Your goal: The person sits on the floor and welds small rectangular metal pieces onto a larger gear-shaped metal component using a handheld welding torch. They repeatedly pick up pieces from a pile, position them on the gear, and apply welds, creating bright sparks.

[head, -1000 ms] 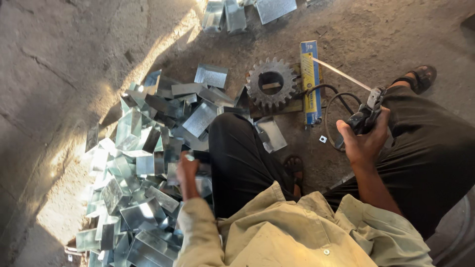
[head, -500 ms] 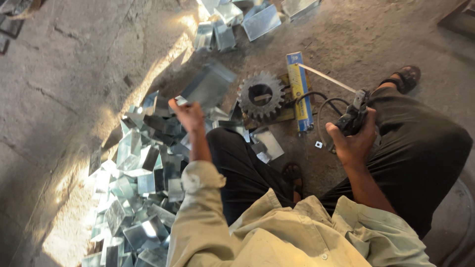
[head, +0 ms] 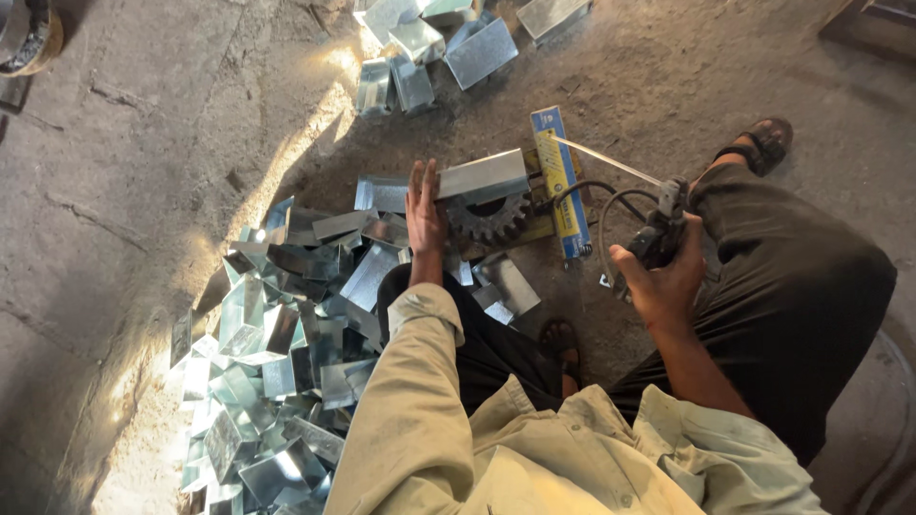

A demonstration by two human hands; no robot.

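My left hand (head: pixel 423 212) holds a folded piece of shiny sheet metal (head: pixel 482 176) flat on top of a dark toothed gear (head: pixel 489 217) that lies on the concrete floor. My right hand (head: pixel 663 277) grips a black welding holder (head: pixel 661 229) with a thin rod (head: pixel 604 159) pointing up-left toward the piece. Black cables (head: pixel 611 205) loop away from the holder. A blue and yellow box (head: pixel 560 181) lies just right of the gear. I sit on the floor in dark trousers and a beige shirt.
A large heap of bent sheet-metal pieces (head: pixel 277 343) covers the floor at my left. A smaller group of similar pieces (head: pixel 448 43) lies farther ahead. My sandalled foot (head: pixel 760 140) is stretched out at the right. A round metal object (head: pixel 24 33) sits at the top left corner.
My left hand took a sheet-metal piece from the heap, lifted it and set it on the gear. My right hand kept the holder with little movement.
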